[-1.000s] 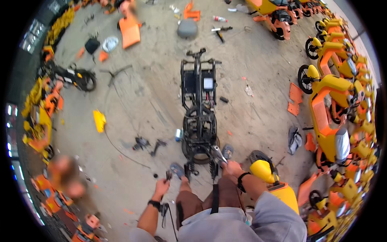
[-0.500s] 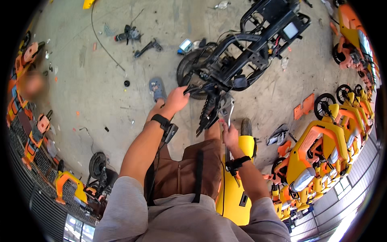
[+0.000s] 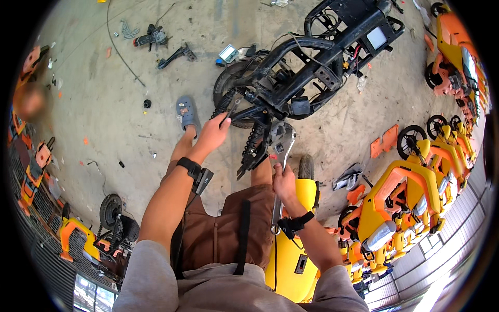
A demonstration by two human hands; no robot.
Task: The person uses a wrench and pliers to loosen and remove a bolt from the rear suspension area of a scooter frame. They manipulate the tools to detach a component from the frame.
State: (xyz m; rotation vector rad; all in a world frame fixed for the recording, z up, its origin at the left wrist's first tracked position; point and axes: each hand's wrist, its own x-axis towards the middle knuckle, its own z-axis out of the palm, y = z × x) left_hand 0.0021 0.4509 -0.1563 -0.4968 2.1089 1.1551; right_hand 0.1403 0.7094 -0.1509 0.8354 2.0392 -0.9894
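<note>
A stripped black scooter frame lies over the floor in front of me, its shock absorber pointing toward me. My left hand is closed around a slim metal tool, apparently a small wrench, held up against the frame's near end. Closed in my right hand is a long silver wrench. Its far end rises beside a rounded grey metal part at the frame's near end; whether it grips anything there I cannot tell. The wrench's ring end points back toward my wrist.
Close on my right is a yellow scooter body with a wheel. Rows of yellow and orange scooters line the right side; more parts stand at left. A cable, a black bracket and orange panels lie about the floor.
My left hand has drawn slightly back, and its tool now shows above the fist. The right hand's wrench shows more of its length, with its ring end visible. The whole view has shifted a little.
</note>
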